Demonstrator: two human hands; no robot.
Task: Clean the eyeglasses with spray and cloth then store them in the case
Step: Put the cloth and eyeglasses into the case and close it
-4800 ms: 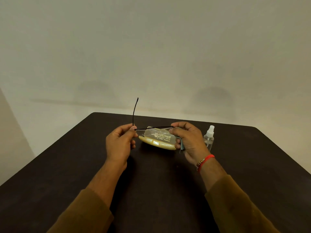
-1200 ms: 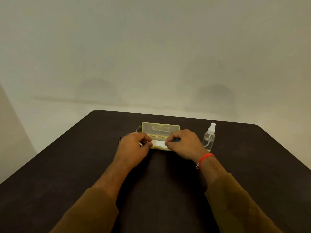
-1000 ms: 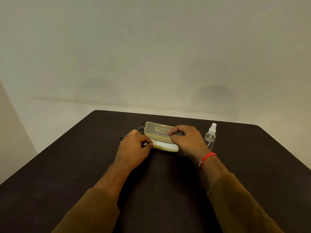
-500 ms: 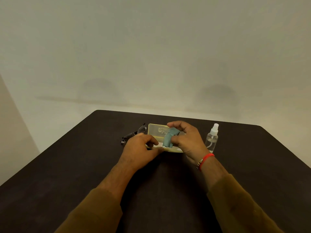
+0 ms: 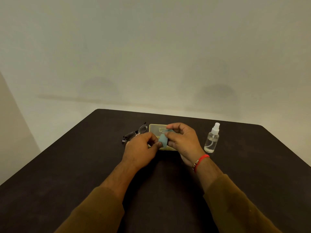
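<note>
Now both hands pinch the blue cloth [image 5: 162, 140] over the open case [image 5: 156, 130]: left hand [image 5: 142, 148] grips its lower edge, right hand [image 5: 182, 140] its top. Eyeglasses [image 5: 133, 134] lie folded on the dark surface [image 5: 84, 165], just left of the case; spray bottle [image 5: 211, 138] stands right. Risk: right elbow swing tips the bottle.

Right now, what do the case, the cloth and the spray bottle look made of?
Case: pale yellow, translucent, likely hard plastic. Cloth: soft teal fabric, bunched in both hands, probably microfiber. Spray bottle: clear, likely plastic, liquid visible inside, white nozzle.
</note>
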